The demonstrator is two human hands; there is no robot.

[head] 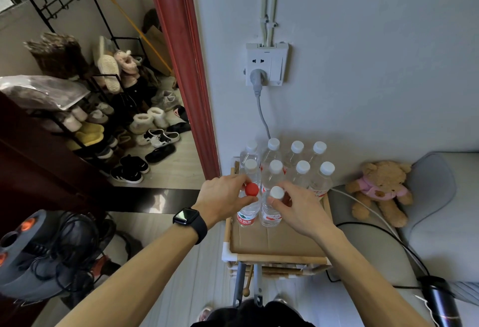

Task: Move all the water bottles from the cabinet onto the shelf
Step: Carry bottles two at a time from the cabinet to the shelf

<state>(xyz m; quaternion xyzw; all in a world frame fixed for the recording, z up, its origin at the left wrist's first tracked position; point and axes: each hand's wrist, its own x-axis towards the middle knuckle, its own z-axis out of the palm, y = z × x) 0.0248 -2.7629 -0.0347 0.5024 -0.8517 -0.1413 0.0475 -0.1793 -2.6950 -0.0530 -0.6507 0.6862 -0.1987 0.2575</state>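
- Head view: two hands reach down to the top of the shelf (274, 242), a small wooden stand with cardboard on it.
- The left hand (223, 198) has its fingers closed around the neck of the red-cap bottle (249, 205), at the front left of the bottles on the shelf.
- The right hand (300, 207) has its fingers closed around the neck of the white-cap bottle (272, 207), which touches the red-cap bottle's right side.
- Both bottles stand up straight on the shelf, in front of the eight other bottles (287, 166) (two neat rows, all with white caps).
- The bottles look full, so I think they are a bit heavy. The sides are thin and squishy and may be slippery. The neck just under the cap is the hard part, so that is the best place to hold.
- The rows behind the red-cap bottle are packed tight, so a bump could tip them.
- A grey cord (261, 114) hangs from the wall plug (267, 65) down behind the shelf.
- A teddy bear (379, 189) sits well to the right of the shelf.
- Shoes (134, 129) lie far to its left.
- I cannot see the cabinet.
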